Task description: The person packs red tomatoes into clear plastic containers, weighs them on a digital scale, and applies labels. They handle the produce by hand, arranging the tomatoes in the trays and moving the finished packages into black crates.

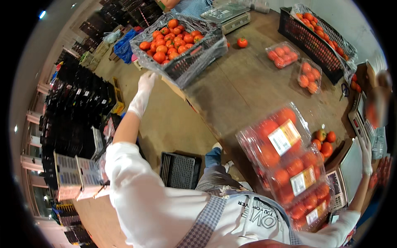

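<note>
My left hand [145, 84], in a thin white glove, is stretched out to the near side of a black crate [194, 64]. The fingers look closed at its lower edge. Clear plastic film lines the crate, and loose red tomatoes [171, 41] fill it. Far to the right, my gloved right hand [366, 155] rests by a scale [351, 169], its fingers stretched out and nothing visible in them. Between my arms stand stacked clear clamshell packs of tomatoes [294, 169] with labels on their lids. Loose tomatoes [325, 144] lie between these packs and the scale.
Two tomato packs [283, 55] [309, 77] and a single tomato [242, 42] lie on the brown table [231, 82]. Behind are another tomato crate [310, 45] and a scale [227, 18]. An empty black crate [180, 170] sits on the floor. Other people stand at the far side and right.
</note>
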The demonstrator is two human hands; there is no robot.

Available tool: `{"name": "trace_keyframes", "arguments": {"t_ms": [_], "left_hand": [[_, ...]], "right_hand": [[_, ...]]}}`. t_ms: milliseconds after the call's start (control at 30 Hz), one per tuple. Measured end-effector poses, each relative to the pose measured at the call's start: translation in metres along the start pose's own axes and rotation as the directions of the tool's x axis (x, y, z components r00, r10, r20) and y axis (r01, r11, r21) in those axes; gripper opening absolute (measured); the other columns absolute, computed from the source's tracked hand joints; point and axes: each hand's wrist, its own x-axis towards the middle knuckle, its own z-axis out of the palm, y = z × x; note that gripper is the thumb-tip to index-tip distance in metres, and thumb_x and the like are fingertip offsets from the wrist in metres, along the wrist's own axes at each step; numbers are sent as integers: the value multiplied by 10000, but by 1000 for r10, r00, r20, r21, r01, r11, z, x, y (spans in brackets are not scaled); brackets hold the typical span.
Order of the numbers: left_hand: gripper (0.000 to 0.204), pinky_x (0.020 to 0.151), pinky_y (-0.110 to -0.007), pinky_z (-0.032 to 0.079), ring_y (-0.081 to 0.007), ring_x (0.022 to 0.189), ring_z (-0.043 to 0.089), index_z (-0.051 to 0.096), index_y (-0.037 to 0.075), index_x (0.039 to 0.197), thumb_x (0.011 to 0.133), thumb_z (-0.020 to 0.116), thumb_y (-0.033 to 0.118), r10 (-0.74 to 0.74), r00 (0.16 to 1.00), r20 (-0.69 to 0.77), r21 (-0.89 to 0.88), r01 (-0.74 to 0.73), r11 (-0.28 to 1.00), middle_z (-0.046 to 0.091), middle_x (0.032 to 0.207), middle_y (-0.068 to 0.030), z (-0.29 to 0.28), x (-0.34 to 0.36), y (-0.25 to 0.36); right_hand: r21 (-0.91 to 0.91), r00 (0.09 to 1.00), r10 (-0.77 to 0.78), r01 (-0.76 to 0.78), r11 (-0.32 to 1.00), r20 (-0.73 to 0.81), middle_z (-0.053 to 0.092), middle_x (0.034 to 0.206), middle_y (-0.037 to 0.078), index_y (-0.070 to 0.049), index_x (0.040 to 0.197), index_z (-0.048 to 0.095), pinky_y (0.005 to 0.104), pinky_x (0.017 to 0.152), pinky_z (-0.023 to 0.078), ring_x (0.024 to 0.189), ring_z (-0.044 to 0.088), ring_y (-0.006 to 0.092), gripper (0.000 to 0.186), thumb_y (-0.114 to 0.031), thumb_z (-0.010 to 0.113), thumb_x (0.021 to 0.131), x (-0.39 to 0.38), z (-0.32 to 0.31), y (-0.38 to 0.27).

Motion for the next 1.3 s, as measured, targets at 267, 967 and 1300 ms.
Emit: {"name": "trace_keyframes", "arguments": {"t_ms": [267,967,1300], "left_hand": [[636,928,-461,422,-400,1144,482,403,60,1326,826,532,432,176,892,416,360,-339,869,438,1321,-207,139,232,12],[713,917,-428,449,-295,1168,512,326,201,1400,792,593,460,-63,976,206,463,-41,885,460,1330,-133,201,475,-66],[668,946,-359,423,-289,1067,522,427,83,1205,631,769,90,348,935,62,-348,-306,886,507,1157,-142,218,450,-25]], "right_hand": [[-426,895,341,-438,792,-286,347,1412,112,-7,1381,340,323,1058,279,1282,359,227,550,-335,457,955,-212,-49,-11],[162,395,777,-834,527,-491,477,1291,118,7,1317,420,318,992,345,1165,465,218,543,-378,480,938,-254,51,-124],[160,323,783,-870,467,-531,491,1278,115,13,1293,445,319,985,355,1156,473,218,533,-380,481,935,-281,71,-140]]}}
